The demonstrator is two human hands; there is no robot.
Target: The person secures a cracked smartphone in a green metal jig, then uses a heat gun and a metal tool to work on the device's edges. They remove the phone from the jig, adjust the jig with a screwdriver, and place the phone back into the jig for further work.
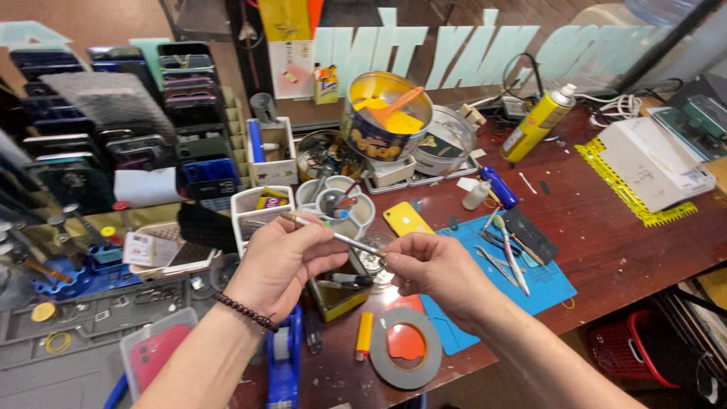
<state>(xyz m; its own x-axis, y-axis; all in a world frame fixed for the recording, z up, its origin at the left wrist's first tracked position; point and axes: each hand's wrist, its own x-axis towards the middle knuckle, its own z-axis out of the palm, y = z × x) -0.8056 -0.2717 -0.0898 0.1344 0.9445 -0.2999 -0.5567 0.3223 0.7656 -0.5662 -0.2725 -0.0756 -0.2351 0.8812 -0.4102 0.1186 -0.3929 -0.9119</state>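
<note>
Metal, slender and pale, forms the shaft of the thin hand tool point(333, 235) held level above the cluttered wooden bench point(606, 227). Left hand point(276, 261): fingers curled shut about the tool's darker grip end, a bead bracelet point(244, 310) at the wrist. Right hand point(435, 269): thumb and forefinger pinched closed on the opposite tip, the other fingers folded loosely. The tool spans the gap between both hands, tilted slightly down toward the right, with a small greenish band near the grip; whether its tip is a bit or a blade cannot be told.

Risk, as a judgement: the pinch at the tip is slight, so a twist or pull could let the end slip free and drop among the parts below, or prick the fingertip.

Directly beneath lie a grey tape ring point(405, 348) around an orange disc, a yellow lighter point(364, 335) and a blue tape dispenser point(284, 363). Further out: a yellow phone point(407, 218), a blue work mat point(530, 284) bearing tweezers, a white sectioned cup point(337, 203) and a yellow spray can point(539, 121).
</note>
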